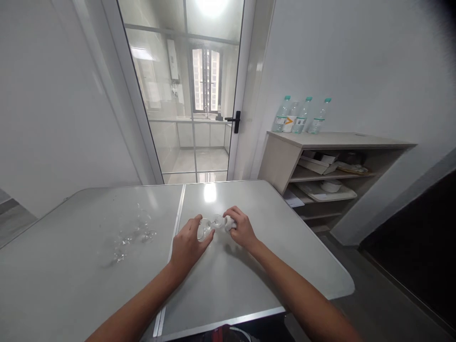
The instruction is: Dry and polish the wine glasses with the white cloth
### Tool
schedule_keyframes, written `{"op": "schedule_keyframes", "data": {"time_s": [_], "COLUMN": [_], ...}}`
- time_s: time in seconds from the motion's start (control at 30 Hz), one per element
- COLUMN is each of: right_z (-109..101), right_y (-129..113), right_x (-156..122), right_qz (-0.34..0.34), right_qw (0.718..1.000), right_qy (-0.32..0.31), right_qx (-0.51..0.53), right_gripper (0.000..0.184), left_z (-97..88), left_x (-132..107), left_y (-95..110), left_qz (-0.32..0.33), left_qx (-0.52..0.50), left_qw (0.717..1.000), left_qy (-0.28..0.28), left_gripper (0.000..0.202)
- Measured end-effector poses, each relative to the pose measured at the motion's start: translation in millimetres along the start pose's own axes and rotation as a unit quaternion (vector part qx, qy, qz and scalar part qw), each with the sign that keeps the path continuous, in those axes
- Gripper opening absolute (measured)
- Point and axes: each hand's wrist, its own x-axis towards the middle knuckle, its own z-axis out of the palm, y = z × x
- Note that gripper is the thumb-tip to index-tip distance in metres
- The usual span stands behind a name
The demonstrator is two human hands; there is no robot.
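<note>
My left hand point(188, 243) curls its fingers round a clear wine glass point(210, 225) that lies tilted just above the white table point(249, 280). My right hand point(239, 227) is closed on a small white cloth or tissue point(230, 222) pressed against the glass's other end. Both hands meet over the middle of the table, just right of its centre seam. How much of the glass the hands cover I cannot make out.
Two or three more clear glasses point(137, 232) stand on the table's left half. A glass door point(192, 95) with a black handle is beyond the table. A wooden shelf unit point(331, 156) at right carries water bottles point(301, 116).
</note>
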Motion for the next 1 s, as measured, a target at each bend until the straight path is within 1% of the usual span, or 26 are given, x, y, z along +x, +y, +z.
{"op": "schedule_keyframes", "data": {"time_s": [0.07,0.13,0.17,0.23,0.3,0.37,0.47,0.57,0.67,0.77,0.87,1.0], "right_z": [-5.0,-7.2,-7.5,-7.3,-6.6,-5.7,-3.7,-0.9,1.5,3.1,3.9,5.7], "right_y": [-4.4,-10.1,-13.3,-19.4,-24.3,-27.0,-27.1,-24.9,-23.6,-24.4,-25.4,-25.2], "right_x": [-1.2,-2.2,-2.5,-2.6,-2.4,-2.4,-3.6,-6.2,-8.7,-10.1,-11.1,-13.2], "right_qz": [-0.033,-0.060,-0.069,-0.075,-0.070,-0.070,-0.082,-0.082,-0.083,-0.078,-0.070,-0.074], "right_qw": [0.993,0.973,0.961,0.941,0.926,0.915,0.909,0.914,0.924,0.929,0.928,0.929], "right_qy": [-0.097,-0.188,-0.222,-0.268,-0.295,-0.316,-0.337,-0.335,-0.323,-0.332,-0.346,-0.347], "right_qx": [-0.058,-0.119,-0.146,-0.192,-0.225,-0.240,-0.232,-0.213,-0.185,-0.146,-0.116,-0.107], "right_gripper": [0.057,0.064,0.067,0.073,0.075,0.072,0.069,0.073,0.082,0.087,0.087,0.089], "left_z": [-1.6,-3.2,-4.0,-5.1,-5.2,-4.0,-0.7,1.7,1.8,1.4,2.0,3.2], "left_x": [1.2,2.6,3.3,4.0,3.9,2.9,0.9,0.0,0.6,1.7,2.1,2.1], "left_y": [0.1,0.2,0.1,0.1,0.2,0.3,0.2,-0.8,-2.3,-3.1,-3.1,-2.9], "left_qz": [-0.014,-0.026,-0.030,-0.035,-0.036,-0.032,-0.024,-0.019,-0.025,-0.032,-0.029,-0.019], "left_qx": [0.002,0.008,0.011,0.018,0.026,0.029,0.029,0.029,0.025,0.014,0.003,-0.005], "left_qw": [1.000,1.000,0.999,0.999,0.999,0.999,0.999,0.998,0.999,0.999,0.999,0.999], "left_qy": [-0.003,-0.008,-0.012,-0.019,-0.025,-0.030,-0.038,-0.043,-0.040,-0.036,-0.039,-0.048], "left_gripper": [0.047,0.048,0.049,0.050,0.050,0.051,0.052,0.055,0.060,0.066,0.064,0.058]}}
